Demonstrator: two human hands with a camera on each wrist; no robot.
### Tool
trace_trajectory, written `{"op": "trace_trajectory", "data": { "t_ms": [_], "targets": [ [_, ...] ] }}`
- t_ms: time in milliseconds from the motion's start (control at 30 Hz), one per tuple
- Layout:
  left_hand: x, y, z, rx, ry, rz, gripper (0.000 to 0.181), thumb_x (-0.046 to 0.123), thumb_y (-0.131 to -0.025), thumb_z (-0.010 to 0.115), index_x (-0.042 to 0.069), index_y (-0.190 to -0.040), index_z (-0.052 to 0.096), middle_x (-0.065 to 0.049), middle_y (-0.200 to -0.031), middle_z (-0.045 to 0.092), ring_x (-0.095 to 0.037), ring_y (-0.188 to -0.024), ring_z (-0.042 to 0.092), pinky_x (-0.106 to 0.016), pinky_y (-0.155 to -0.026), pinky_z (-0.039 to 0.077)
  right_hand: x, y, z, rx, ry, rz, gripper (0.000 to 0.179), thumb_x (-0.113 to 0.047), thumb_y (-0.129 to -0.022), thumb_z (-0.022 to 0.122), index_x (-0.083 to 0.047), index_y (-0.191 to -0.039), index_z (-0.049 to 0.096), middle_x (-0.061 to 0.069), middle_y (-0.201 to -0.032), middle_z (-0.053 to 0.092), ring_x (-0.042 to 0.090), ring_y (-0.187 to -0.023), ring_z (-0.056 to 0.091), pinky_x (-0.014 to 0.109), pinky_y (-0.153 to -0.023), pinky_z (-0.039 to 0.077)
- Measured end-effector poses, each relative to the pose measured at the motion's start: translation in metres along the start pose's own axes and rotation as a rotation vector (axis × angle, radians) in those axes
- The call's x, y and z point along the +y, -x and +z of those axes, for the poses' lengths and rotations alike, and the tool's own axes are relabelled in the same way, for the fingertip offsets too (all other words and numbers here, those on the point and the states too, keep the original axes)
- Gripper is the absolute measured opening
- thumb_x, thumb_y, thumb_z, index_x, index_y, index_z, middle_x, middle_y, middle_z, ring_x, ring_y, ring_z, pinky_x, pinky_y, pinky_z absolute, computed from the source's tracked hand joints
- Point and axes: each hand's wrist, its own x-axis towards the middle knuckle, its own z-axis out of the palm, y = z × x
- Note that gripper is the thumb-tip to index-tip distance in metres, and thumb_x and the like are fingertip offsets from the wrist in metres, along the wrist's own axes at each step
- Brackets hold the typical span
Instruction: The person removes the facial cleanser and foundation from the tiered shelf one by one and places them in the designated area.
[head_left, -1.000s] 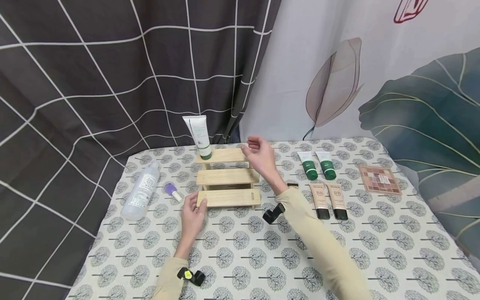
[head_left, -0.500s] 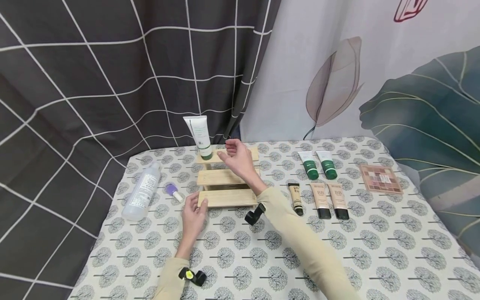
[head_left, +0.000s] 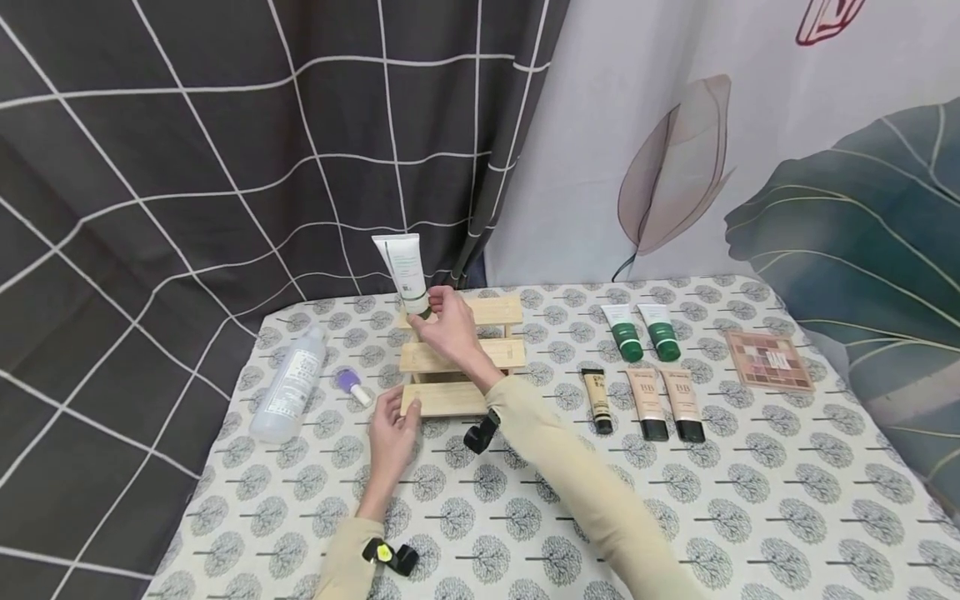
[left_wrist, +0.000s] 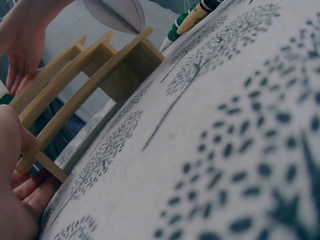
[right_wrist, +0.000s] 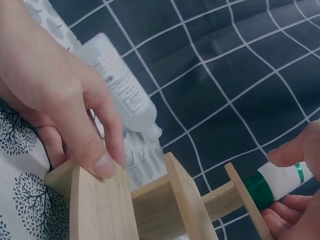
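A white tube with a green cap (head_left: 406, 271) stands cap-down on the top step of a three-tier wooden display stand (head_left: 465, 356). My right hand (head_left: 452, 333) reaches over the stand to the tube's lower part, its thumb on one side and its curled fingers (right_wrist: 285, 215) on the other. Near the cap, the hand covers part of the tube in the head view. My left hand (head_left: 392, 429) grips the left end of the lowest step. Its thumb (right_wrist: 95, 155) lies on the wood and the other fingers go round behind the end.
Left of the stand lie a clear bottle (head_left: 291, 385) and a purple-and-white small bottle (head_left: 352, 386). To the right are a slim gold tube (head_left: 597, 400), two beige BB tubes (head_left: 648, 404), two small green-and-white tubes (head_left: 622, 332) and an eyeshadow palette (head_left: 769, 360). Curtains hang behind.
My right hand has moved left across the stand, from the top step's right end to the white tube. My left hand has kept its hold on the lowest step.
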Motion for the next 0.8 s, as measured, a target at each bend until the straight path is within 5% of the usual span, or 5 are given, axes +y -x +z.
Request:
{"op": "trace_trajectory", "data": {
  "t_ms": [800],
  "targets": [
    [0.000,0.002,0.001,0.004,0.008,0.021,0.044,0.010,-0.099,0.063,-0.002,-0.139,0.050,-0.024,-0.124,0.065,-0.034,-0.111,0.065,-0.011,-0.086,0.053,0.006,-0.007,0.015,0.081,0.315,-0.126,0.047,-0.029,-0.087,0.080,-0.005,-0.121,0.058,0.008,-0.107,0.064,0.021,-0.095,0.060,0.033,-0.086,0.052]
  ]
}}
